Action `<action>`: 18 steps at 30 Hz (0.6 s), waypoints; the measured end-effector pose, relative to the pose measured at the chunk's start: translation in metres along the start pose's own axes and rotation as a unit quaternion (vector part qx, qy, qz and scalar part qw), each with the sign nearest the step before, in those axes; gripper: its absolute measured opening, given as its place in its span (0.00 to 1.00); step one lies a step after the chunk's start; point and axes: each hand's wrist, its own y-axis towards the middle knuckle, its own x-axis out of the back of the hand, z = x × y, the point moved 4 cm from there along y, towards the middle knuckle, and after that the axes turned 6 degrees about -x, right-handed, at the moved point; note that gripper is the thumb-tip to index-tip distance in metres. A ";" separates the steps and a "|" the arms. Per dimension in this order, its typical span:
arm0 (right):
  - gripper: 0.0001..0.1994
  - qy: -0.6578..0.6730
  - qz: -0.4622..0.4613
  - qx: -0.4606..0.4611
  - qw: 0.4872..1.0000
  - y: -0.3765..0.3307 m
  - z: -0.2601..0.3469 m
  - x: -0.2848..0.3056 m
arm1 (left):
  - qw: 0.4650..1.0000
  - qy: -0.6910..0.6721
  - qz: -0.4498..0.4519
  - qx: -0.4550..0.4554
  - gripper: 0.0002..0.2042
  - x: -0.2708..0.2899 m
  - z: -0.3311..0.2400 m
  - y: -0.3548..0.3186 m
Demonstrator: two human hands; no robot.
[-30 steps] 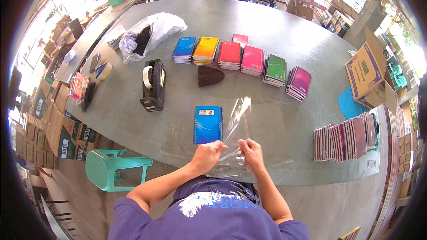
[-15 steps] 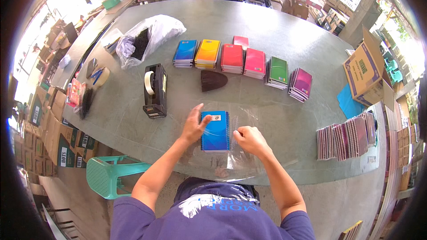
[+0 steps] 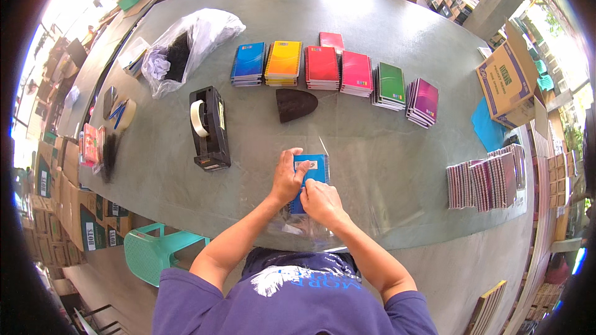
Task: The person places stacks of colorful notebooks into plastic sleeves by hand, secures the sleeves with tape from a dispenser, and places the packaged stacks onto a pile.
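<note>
A blue spiral notebook (image 3: 315,175) with a small white label lies upright in front of me on clear plastic film (image 3: 366,205). It may be a short stack; my hands cover much of it. My left hand (image 3: 289,177) grips its left side, with the thumb pressed on the cover beside the label. Curled into a loose fist, my right hand (image 3: 321,201) rests over the lower right part of the cover. It appears to pinch a fold of the film drawn across the notebook, though the fingertips are hidden.
Beyond my hands lie a dark curved pad (image 3: 296,105) and a row of notebook stacks (image 3: 322,65) in several colours. A black tape dispenser (image 3: 211,127) and a plastic bag (image 3: 214,28) are on the left. More notebooks (image 3: 481,180) and a carton (image 3: 506,87) sit right.
My right hand has moved left from beside the notebook onto its cover. My left hand has shifted slightly right, its fingers closer together. The whole view has tilted a little.
</note>
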 end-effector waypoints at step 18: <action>0.29 -0.203 -0.071 0.071 0.974 -0.006 0.012 0.013 | 0.843 0.108 0.488 -0.199 0.12 -0.037 -0.002 0.129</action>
